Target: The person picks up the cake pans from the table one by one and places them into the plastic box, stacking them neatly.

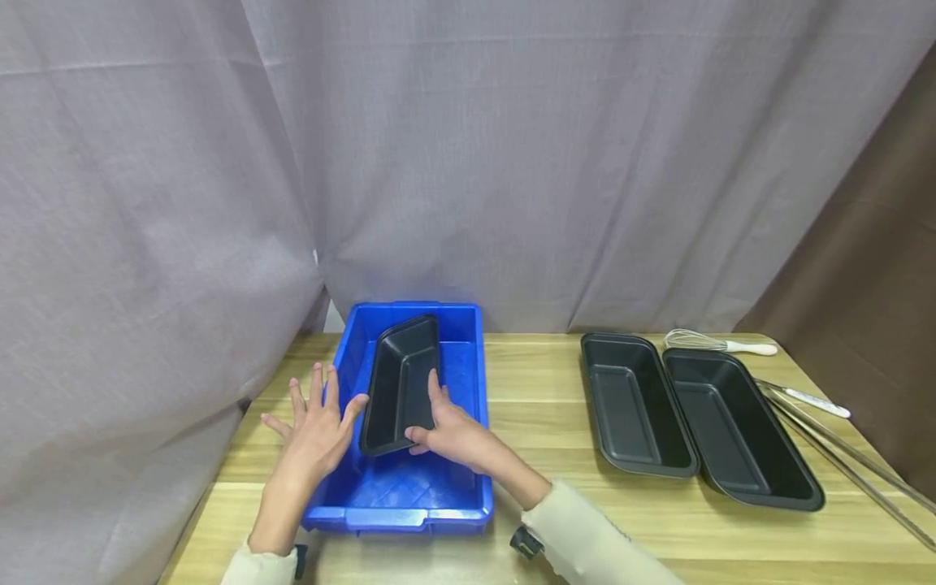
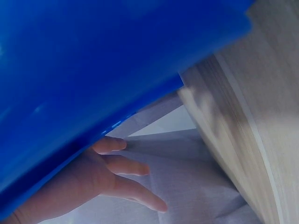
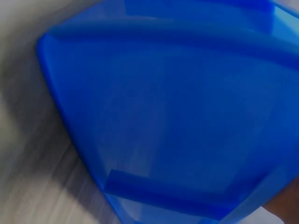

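Observation:
A black loaf pan lies tilted inside a blue plastic bin, its right side raised. My right hand grips the pan at its near right edge, thumb over the inner face and index finger pointing up along the side. Over the bin's left rim is my left hand, fingers spread, thumb toward the pan. In the left wrist view, the left hand shows spread fingers beside the blue wall. The right wrist view is mostly filled by the bin, with a sliver of skin at the lower right.
Two more black loaf pans, a left one and a right one, stand side by side on the wooden table. Beyond them are a whisk, a white-handled tool and metal rods. A grey curtain hangs behind.

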Available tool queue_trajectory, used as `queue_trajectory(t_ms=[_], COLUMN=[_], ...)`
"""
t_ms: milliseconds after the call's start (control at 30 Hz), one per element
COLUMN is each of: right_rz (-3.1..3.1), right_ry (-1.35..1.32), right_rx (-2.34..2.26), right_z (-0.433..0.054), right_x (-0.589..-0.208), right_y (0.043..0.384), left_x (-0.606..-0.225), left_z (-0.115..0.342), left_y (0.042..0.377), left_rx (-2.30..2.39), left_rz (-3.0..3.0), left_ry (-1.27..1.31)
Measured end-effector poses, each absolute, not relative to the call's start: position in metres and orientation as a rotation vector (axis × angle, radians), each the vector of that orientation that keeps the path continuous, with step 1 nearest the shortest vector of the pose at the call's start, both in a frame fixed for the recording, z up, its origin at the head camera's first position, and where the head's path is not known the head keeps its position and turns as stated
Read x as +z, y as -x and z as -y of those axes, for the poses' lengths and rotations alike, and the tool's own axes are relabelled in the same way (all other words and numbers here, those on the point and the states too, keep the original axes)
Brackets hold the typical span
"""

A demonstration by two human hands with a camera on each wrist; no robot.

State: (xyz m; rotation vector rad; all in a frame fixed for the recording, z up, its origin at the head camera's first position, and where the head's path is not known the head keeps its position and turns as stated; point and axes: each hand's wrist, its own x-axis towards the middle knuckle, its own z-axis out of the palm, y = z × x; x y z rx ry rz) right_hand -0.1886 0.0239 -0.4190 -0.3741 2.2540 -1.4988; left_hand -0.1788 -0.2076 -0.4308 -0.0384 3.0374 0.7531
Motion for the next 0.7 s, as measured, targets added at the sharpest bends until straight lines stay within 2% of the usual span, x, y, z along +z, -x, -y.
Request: queue_trajectory(t_ms=[333, 700], right_rz=[-2.576, -2.539], right_ry=[0.426, 0.377], right_rx=[-0.960, -0.851], right_z=[-0.020, -0.020], right_x=[-0.410, -0.400], right_y=[0.184, 0.188], left_x=[-0.432, -0.432], left_z=[0.208, 0.207], left_y=[0.179, 0.180], left_rx=[0.745, 0.745], left_rz=[-3.045, -3.044], left_ry=[0.034, 0.043])
